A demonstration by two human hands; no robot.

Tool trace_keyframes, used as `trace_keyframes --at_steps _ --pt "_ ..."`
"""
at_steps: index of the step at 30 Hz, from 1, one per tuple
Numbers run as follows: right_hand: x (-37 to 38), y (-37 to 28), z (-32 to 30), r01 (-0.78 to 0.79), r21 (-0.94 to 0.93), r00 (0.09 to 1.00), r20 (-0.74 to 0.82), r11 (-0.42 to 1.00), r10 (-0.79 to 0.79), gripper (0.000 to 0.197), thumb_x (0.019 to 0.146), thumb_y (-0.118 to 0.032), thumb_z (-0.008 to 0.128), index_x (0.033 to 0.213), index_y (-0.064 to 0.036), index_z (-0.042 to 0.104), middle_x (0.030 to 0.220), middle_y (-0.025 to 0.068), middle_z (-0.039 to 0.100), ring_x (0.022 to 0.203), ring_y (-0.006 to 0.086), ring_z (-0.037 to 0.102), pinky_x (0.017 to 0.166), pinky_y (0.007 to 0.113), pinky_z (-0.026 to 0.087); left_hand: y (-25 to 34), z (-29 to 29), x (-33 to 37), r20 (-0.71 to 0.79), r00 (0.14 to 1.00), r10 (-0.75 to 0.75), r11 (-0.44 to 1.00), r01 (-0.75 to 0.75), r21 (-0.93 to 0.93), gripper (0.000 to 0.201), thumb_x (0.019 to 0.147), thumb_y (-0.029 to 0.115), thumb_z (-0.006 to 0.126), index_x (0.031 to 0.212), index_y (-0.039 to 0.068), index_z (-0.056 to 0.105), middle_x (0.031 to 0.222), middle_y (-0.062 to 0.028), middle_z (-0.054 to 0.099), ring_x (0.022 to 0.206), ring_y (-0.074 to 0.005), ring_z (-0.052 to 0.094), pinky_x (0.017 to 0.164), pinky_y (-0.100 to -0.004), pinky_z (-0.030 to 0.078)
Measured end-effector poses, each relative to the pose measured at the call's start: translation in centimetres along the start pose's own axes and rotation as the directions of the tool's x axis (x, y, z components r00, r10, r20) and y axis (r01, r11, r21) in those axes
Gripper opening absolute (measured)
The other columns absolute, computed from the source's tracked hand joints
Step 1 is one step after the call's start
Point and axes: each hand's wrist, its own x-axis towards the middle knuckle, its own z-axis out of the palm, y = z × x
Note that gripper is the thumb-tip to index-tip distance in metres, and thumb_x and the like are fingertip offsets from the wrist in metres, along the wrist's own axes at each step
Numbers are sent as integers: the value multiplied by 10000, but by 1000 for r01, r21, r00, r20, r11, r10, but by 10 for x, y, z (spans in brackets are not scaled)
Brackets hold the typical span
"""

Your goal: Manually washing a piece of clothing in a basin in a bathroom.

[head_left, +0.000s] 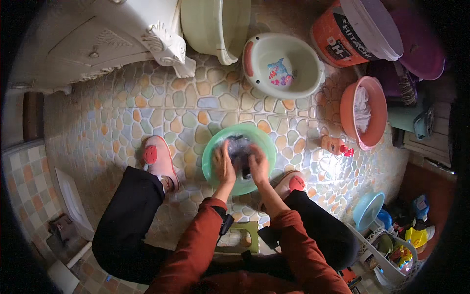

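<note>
On the floor between my feet stands a round green basin with a dark wet cloth in it. The cloth glistens, and there seems to be a little water or foam around it. My left hand is closed on the left side of the cloth, thumb toward the middle. On the other side, my right hand has its fingers bent over the cloth, a little smeared by motion. The undersides of both hands are hidden.
Ahead stand a pale basin and a tall pale tub. To the right are an orange bottle with a red cap, a pink basin holding white cloth and a large bucket. A green stool is beneath me.
</note>
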Motion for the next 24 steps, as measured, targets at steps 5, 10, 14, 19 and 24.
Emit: trace_keyframes --at_steps 5,10,14,19,24 --pt "-6 -39 1 -478 500 821 -36 722 569 575 884 -509 499 1316 -134 443 1136 83 594 972 225 589 836 342 469 10 -2 -10 454 872 -184 668 450 -593 550 805 132 650 1299 79 414 1207 -115 526 1080 -219 520 869 -344 445" --pt "6 -46 -7 -689 692 725 646 217 241 549 869 -551 505 1135 -77 583 914 78 656 752 235 620 702 365 519 61 -73 -39 349 903 250 863 -45 -503 477 810 370 679 1089 2 558 1006 -172 631 924 -267 623 798 -346 471" --pt "-2 -53 -25 -682 638 730 563 358 389 442 948 -331 477 1305 -70 481 1171 124 573 1010 221 576 916 336 459 99 -98 -63 187 912 364 876 -267 -401 326 820 367 638 976 81 621 871 -149 633 795 -345 626 679 -420 505" --pt "-25 -61 -22 -44 552 948 286 833 -139 496 893 -33 513 1374 -88 407 1153 79 565 1002 179 566 898 314 455 116 -114 -57 147 912 382 896 -327 -299 180 781 233 655 863 84 598 779 -145 627 719 -353 611 609 -438 480" --pt "-14 -46 10 -195 845 902 354 498 -248 336 936 -146 465 1257 -51 493 1037 74 600 936 185 578 860 323 473 115 -109 -37 113 946 305 927 -268 -263 211 760 253 643 880 82 616 771 -181 633 752 -378 613 637 -459 480"
